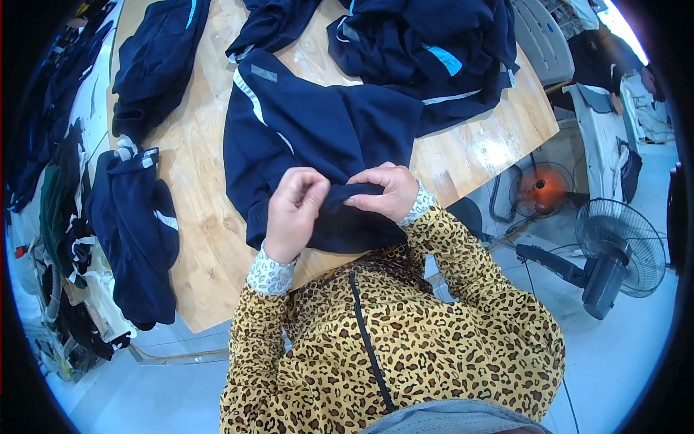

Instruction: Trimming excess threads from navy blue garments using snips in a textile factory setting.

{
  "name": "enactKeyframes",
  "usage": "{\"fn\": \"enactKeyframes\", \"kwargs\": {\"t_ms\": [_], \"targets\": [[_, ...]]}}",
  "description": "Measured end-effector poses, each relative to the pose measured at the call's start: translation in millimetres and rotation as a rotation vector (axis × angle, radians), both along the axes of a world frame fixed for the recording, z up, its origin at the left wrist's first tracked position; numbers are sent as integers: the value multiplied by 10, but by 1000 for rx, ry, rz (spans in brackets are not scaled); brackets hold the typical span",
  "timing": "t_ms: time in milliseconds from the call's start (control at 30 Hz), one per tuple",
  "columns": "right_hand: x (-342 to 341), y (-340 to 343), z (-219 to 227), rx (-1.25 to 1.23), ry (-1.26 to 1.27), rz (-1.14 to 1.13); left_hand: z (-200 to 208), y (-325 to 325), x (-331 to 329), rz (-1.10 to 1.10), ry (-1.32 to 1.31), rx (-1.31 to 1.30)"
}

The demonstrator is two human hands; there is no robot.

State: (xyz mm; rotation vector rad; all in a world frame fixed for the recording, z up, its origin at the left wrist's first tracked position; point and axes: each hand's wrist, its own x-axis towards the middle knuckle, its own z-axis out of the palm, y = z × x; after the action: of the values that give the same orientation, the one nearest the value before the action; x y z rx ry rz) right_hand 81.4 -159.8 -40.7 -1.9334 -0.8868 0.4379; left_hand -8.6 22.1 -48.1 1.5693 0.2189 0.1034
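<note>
Cloth (navy, white-trimmed) is pinched by the right hand by the table's near edge. The left hand is curled; its hold cannot be told.

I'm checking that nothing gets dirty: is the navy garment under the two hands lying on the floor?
No, the navy garment lies on the wooden table, beneath the left hand and right hand.

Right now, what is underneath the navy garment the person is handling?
The navy garment lies on the wooden table, whose bare top shows along its left side. Anything beneath the garment's middle is covered, so I cannot tell.
</note>
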Motion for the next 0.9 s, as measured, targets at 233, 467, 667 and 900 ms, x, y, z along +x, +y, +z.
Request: {"fn": "enactKeyframes", "kwargs": {"t_ms": [233,467,667,900], "targets": [[-5,-29,-201,110,12,48,7,-106,-52,-92,-36,309],[-8,-23,-150,172,-48,8,-132,-153,-47,-24,38,21],[-36,19,-245,270,-22,-123,-103,-145,-67,-19,-106,354],[-102,25,-217,240,99,-205,231,35,-114,-249,1,431]]}}
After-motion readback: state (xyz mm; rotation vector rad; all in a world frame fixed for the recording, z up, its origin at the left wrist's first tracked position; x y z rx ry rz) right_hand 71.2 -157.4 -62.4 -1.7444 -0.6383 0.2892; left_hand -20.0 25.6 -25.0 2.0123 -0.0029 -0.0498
